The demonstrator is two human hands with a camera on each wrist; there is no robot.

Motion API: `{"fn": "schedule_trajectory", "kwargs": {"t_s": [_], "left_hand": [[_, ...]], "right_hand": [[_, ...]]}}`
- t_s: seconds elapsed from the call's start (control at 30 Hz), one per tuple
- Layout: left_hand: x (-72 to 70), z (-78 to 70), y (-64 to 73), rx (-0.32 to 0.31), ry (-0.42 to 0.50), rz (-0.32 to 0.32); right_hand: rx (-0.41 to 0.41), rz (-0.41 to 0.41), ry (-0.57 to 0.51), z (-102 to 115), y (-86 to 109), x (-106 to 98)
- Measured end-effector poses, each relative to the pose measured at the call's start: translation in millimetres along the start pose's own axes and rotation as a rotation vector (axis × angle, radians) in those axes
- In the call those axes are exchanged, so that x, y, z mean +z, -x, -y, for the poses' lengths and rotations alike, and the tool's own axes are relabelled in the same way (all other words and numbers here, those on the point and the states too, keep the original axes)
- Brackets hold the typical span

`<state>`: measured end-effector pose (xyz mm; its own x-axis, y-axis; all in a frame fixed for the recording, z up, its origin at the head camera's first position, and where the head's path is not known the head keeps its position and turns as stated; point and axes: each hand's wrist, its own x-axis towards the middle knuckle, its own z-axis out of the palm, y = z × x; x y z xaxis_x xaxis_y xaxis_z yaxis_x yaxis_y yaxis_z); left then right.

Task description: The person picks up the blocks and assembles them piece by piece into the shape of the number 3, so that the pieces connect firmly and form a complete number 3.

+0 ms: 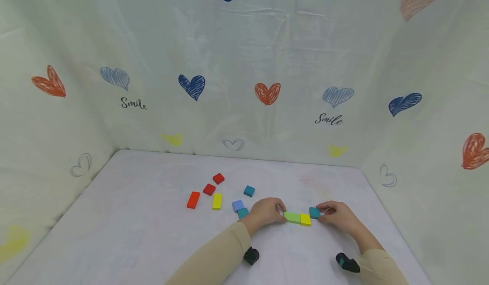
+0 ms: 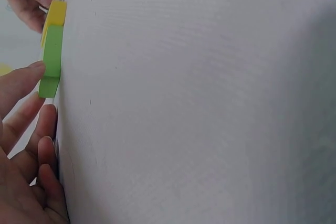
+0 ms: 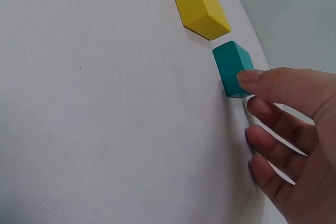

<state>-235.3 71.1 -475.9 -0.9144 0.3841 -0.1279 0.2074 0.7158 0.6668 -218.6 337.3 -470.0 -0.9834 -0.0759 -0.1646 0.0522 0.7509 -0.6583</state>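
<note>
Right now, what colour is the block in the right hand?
The block is teal, a bluish green; the right wrist view shows it best.

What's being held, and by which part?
Right hand pinches a teal block by its end away from the nearby yellow block. Left hand touches the green block at its outer end; grip unclear.

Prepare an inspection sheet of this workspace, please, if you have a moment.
Surface: white tabletop, faintly mottled.
Job's things: green block meets yellow block end to end; teal block is close by, slightly apart.
Clutter: to the left, two red blocks, an orange-red block, a loose yellow block, a blue block and two more teal blocks.
Left hand: holds the green block's left end.
Right hand: pinches the teal block.
Cables: nothing seen.
Surroundings: pale curtain printed with hearts and "Smile" lettering.
</note>
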Motion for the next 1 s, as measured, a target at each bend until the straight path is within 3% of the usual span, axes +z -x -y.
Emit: {"fn": "schedule_trajectory", "kwargs": {"t_s": [0.43, 1.0], "left_hand": [[-0.4, -1.6, -0.8, -0.007, -0.002, 0.0], [-0.1, -0.9, 1.7, -0.014, 0.004, -0.013]], "right_hand": [[0.005, -0.034, -0.001, 3.1, -9.1, 7.3], [-0.011, -0.021, -0.022, 4.9, -13.5, 14.1]]}}
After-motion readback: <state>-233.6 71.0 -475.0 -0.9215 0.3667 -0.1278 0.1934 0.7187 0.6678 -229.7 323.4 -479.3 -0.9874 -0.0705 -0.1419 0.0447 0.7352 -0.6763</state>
